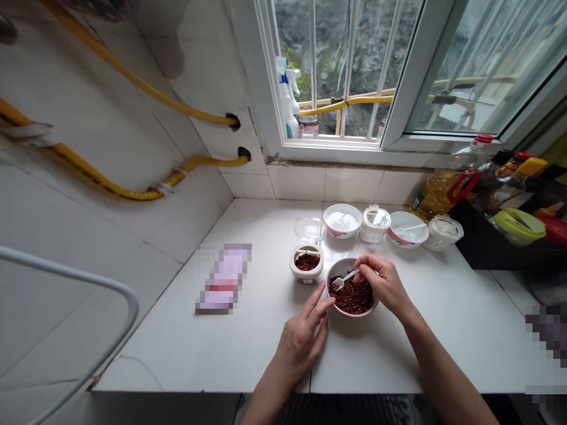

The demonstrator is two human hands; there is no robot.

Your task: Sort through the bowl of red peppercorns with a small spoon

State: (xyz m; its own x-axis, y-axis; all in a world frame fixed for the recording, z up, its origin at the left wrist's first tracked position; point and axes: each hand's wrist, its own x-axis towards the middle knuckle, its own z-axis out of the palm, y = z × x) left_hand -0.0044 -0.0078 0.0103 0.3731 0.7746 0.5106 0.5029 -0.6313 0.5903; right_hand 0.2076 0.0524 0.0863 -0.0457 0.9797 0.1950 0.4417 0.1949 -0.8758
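Note:
A white bowl [374,307] with a pinkish outer edge holds dark red-brown dried bits that look like peppercorns [354,300]. My right hand [383,282] pinches the handle of a small white spoon [340,283], whose head is low over the bits. At the bowl's left side, my left hand [305,330] rests with fingers stretched out, their tips touching the rim. Just beyond that hand stands a small white seasoning jar [306,273], its clear lid [309,228] flipped up, with the same dark red bits inside.
Behind are a bowl of white grains [342,222], a lidded jar [376,223], a bowl with a white spoon [407,230] and another jar [443,232]. An oil bottle [436,192] and several condiment bottles crowd the right back. A blurred lilac packet [225,277] lies left.

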